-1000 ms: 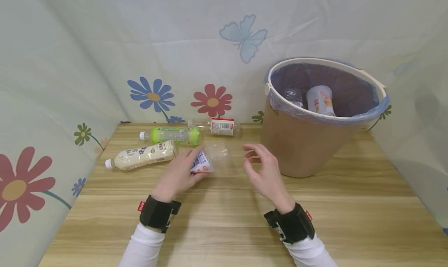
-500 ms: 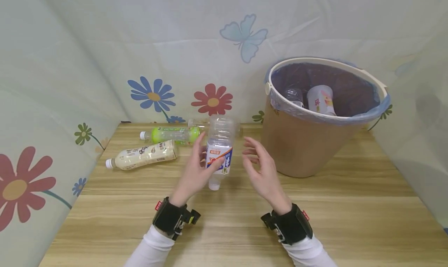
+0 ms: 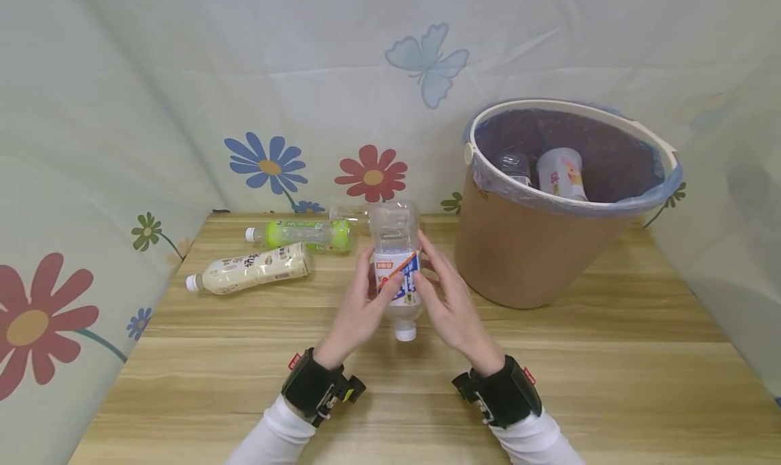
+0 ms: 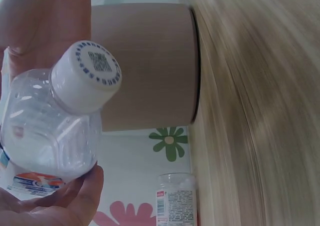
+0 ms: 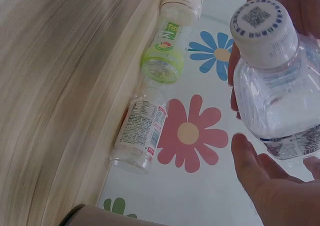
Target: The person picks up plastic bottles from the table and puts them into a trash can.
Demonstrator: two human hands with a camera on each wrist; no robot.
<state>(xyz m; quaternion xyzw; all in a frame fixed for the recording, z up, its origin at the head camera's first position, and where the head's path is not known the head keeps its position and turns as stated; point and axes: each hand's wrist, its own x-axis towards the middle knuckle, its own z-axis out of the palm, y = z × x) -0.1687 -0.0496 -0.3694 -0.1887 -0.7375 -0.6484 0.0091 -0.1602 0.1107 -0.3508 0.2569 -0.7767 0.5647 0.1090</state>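
A clear plastic bottle (image 3: pixel 396 234) with a white, blue and orange label is held upside down over the table, its white cap (image 3: pixel 405 331) pointing down towards me. My left hand (image 3: pixel 358 309) grips it at the label from the left, thumb across the front and fingers behind. On the other side my right hand (image 3: pixel 454 302) has its thumb tip at the label's edge, its fingers reaching along the bottle's side. In the right wrist view, the right hand's fingers (image 5: pixel 245 156) lie loosely extended close to the bottle (image 5: pixel 280 101), which looks empty.
A brown bin (image 3: pixel 518 261) with a blue liner stands at the right, a bottle (image 3: pixel 514 167) and a white cup (image 3: pixel 560 173) inside. Lying at the left are a cream bottle (image 3: pixel 253 270) and a green-labelled bottle (image 3: pixel 308 235). Behind the held bottle lies another clear bottle (image 5: pixel 142 128).
My left hand has lifted the bottle from the table, turned it cap-down and brought it rightward to the middle. My right hand has moved in slightly against its side.
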